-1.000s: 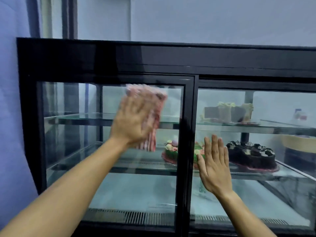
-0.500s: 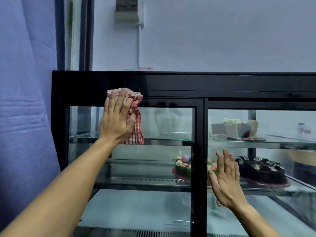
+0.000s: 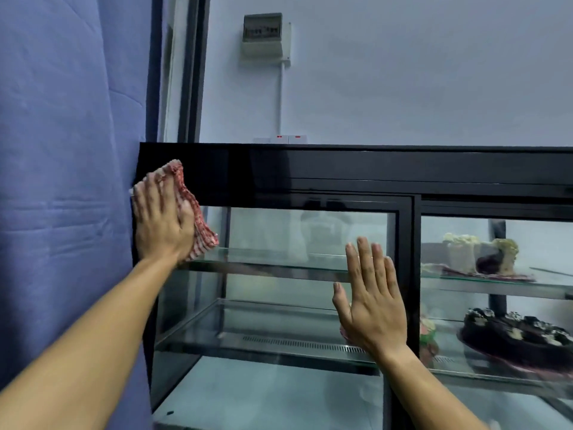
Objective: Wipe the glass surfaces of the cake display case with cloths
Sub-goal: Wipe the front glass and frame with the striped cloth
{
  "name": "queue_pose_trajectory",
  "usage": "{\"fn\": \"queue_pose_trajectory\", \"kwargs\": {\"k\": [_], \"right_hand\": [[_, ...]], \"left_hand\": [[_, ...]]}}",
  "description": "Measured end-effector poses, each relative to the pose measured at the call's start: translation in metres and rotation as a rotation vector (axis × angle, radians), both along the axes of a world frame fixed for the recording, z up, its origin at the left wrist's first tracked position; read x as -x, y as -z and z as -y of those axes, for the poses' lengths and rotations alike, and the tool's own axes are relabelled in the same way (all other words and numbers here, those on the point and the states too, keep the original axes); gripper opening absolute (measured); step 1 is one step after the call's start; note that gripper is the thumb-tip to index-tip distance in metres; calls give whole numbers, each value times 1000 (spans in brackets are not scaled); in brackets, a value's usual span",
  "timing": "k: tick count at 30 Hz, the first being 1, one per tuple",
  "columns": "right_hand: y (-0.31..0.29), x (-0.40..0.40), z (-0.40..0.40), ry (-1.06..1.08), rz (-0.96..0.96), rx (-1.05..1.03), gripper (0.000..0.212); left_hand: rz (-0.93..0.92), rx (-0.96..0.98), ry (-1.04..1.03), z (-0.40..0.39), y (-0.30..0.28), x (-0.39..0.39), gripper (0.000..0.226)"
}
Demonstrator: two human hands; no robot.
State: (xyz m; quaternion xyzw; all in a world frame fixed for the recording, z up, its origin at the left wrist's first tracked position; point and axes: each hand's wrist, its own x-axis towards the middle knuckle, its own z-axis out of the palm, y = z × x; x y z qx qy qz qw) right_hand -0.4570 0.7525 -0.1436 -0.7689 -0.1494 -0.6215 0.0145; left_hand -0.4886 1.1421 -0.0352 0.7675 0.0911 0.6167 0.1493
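Note:
The black-framed cake display case (image 3: 341, 169) fills the lower right of the view, with sliding glass doors (image 3: 279, 237) in front. My left hand (image 3: 161, 218) presses a red-and-white checked cloth (image 3: 198, 225) flat against the case's top left corner, over the black frame and the glass edge. My right hand (image 3: 372, 299) lies flat with straight fingers on the left door's glass, close to the middle black post (image 3: 414, 274).
A blue curtain (image 3: 68, 181) hangs right beside the case's left side. Cake slices (image 3: 477, 252) sit on the upper glass shelf, a chocolate cake (image 3: 514, 336) on the lower one. A wall box (image 3: 263, 35) hangs above on the white wall.
My left hand slid the cloth up and left from the door's glass to the top left corner. My right hand shifted left and up, across the middle post. The view tilted upward.

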Motion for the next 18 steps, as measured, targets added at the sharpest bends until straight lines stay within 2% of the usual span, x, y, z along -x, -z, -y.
{"fn": "queue_pose_trajectory", "kwargs": {"k": [3, 5, 9, 12, 15, 16, 18], "right_hand": [[0, 0, -1, 3, 14, -2, 73], [-1, 0, -1, 21, 19, -5, 73], [0, 0, -3, 23, 23, -5, 73], [0, 1, -3, 32, 30, -12, 73], [0, 0, -2, 31, 44, -3, 73], [0, -1, -1, 27, 52, -1, 73], [0, -1, -1, 31, 56, 1, 73]], "left_hand": [[-39, 111, -14, -23, -23, 6, 76], [-17, 66, -34, -8, -40, 3, 76], [83, -211, -21, 74, -58, -9, 72], [134, -536, 50, 146, -55, -17, 69], [137, -804, 120, 166, -48, -24, 65], [154, -818, 136, 157, -50, -25, 64], [181, -718, 138, 131, -52, -26, 64]]}}
